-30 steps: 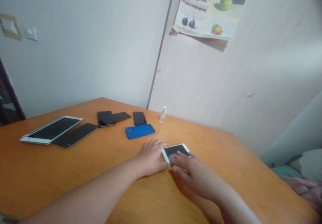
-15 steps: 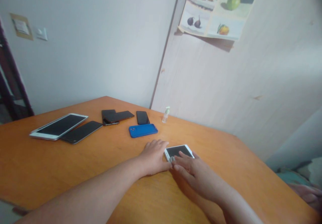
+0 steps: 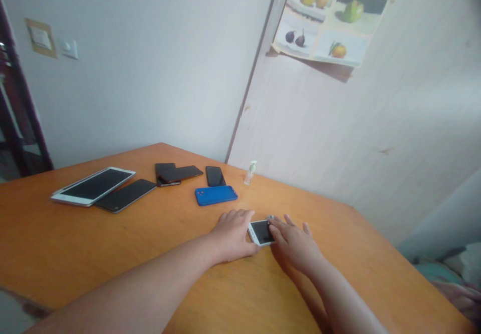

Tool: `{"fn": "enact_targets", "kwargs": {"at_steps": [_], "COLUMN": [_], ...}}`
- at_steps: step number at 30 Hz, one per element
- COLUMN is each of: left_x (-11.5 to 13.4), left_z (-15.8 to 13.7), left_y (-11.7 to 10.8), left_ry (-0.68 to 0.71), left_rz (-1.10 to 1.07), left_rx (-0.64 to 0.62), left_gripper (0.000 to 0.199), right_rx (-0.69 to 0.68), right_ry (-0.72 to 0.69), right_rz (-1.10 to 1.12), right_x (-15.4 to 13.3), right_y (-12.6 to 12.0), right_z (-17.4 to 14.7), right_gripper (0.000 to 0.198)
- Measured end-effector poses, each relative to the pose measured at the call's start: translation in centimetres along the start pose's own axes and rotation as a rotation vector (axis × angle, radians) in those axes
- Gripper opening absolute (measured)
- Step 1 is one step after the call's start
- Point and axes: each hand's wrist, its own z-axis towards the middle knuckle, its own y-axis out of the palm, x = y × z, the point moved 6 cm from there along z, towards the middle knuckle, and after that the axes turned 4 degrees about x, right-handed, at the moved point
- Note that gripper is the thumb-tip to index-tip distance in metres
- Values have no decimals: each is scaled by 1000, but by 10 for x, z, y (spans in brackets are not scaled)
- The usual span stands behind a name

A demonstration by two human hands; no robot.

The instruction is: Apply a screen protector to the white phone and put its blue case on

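Observation:
A white smartphone [image 3: 262, 232] lies screen up on the table, its right end covered by my fingers. My left hand [image 3: 233, 235] grips its left end between the thumb and the fingers. Over the dark screen is my right hand [image 3: 295, 244], its fingertips pressed together on a small whitish piece [image 3: 270, 218] near the far edge; what this is made of I cannot make out. Beyond my hands a blue phone case [image 3: 216, 195] lies on the wood, with its camera corner to the left.
On the orange wooden table [image 3: 180, 284], a white tablet [image 3: 93, 186] and a dark phone [image 3: 127, 196] lie at left. Several black phones [image 3: 215, 176] rest further back. A small clear pump bottle [image 3: 250, 172] stands near the wall, below a fruit painting [image 3: 330, 23].
My right hand has slid from the near left corner of the phone's screen to its far right part, carrying the whitish piece. My left hand keeps its hold. The view has shifted slightly.

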Motion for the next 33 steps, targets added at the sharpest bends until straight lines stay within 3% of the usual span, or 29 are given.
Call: {"fn": "enact_targets", "kwargs": {"at_steps": [2, 4, 10, 12, 16, 18, 20, 24, 26, 31, 33], "left_x": [0, 1, 4, 3, 3, 3, 2, 1, 1, -2, -3], "left_z": [0, 0, -2, -2, -2, -1, -1, -1, -1, -1, 0], "left_y": [0, -1, -5, -5, -3, -3, -2, -3, -4, -3, -3], "left_ry": [-2, -1, 5, -6, -8, -5, -5, 7, 11, -1, -6], "left_rz": [0, -3, -24, -28, -24, -20, -17, -11, -7, -3, -5], "left_rx": [-7, -8, -1, -10, -16, -14, -15, -30, -36, -39, -39], "left_gripper": [75, 74, 63, 64, 70, 72, 72, 75, 77, 79, 80], "right_rx": [6, 6, -51, -49, -13, -5, -16, -70, -93, -64, -43], "right_ry": [82, 76, -280, -233, 33, 70, 12, -272, -318, -9, 35], "right_rz": [-46, -40, 158, 139, 19, -6, 19, 163, 185, 57, 37], "right_x": [14, 11, -44, -37, 7, 14, 3, -41, -45, 3, 8], "right_y": [0, -1, -5, -2, 3, 4, 1, -8, -11, -10, -12], "right_z": [1, -2, -20, -16, -1, -1, -7, -29, -33, -19, -19], "right_gripper": [49, 49, 49, 50, 52, 52, 52, 51, 51, 51, 52]}}
